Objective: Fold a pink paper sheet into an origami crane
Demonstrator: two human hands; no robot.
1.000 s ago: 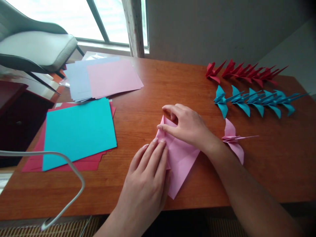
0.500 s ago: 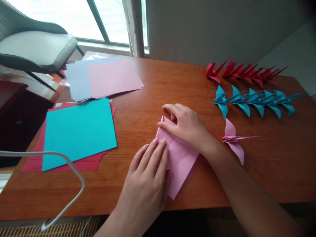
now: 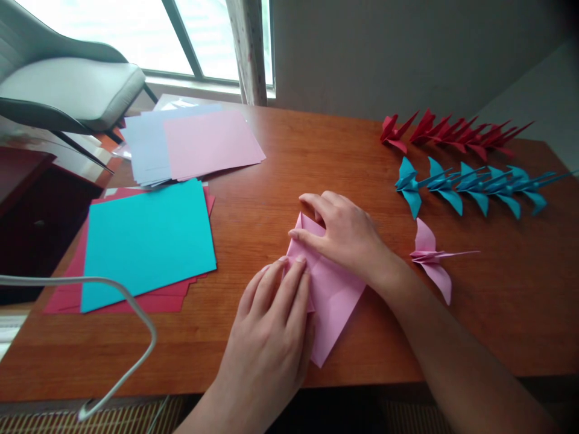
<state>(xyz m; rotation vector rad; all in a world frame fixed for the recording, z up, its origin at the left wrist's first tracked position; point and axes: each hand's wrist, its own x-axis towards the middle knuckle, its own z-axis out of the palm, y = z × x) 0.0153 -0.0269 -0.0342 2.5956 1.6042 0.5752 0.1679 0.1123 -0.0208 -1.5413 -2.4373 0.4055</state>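
A sheet of pink origami paper lies on the wooden table, partly folded along its left side, with crease lines across it. My left hand rests flat over the folded left edge, fingers stretched and pressing down; it covers part of the fold. My right hand lies across the upper right of the sheet. Its thumb touches the paper near the top corner, while the bent fingers reach past that corner, apart from the thumb. Right of my right hand sits a finished pink paper crane, its wings spread.
Rows of red paper cranes and blue paper cranes stand at the back right. At left lie a turquoise sheet on red sheets, and pale pink paper on lavender sheets. A white cable loops at front left.
My left fingers have shifted slightly along the fold, the middle ones bending a little more. The right hand and paper stay nearly the same; the whole view has moved slightly.
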